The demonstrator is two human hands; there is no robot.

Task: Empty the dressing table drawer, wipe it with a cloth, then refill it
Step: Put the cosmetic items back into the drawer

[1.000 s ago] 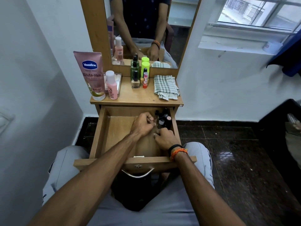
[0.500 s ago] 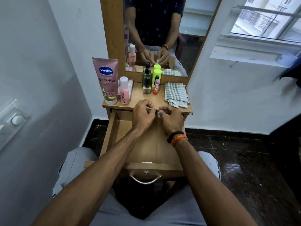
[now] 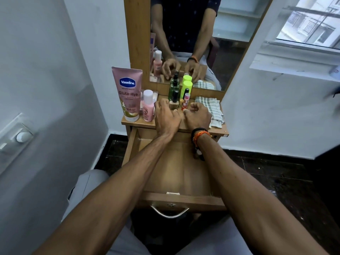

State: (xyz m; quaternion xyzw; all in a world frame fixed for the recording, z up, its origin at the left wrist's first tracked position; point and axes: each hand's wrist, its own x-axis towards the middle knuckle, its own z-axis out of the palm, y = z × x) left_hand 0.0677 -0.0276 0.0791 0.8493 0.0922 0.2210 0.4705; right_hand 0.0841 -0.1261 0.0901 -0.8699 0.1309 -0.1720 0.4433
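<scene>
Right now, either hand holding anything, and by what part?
Cannot tell: left hand and right hand are curled over the tabletop, fingers hidden.

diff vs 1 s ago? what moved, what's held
Both hands left the open wooden drawer and rose to the tabletop: left hand and right hand now sit by the small bottles, fingers curled; what they hold, if anything, is hidden. The dark bottles seen at the drawer's back right are now mostly hidden under the right wrist. Unchanged: pink Vaseline tube, checked folded cloth.
</scene>
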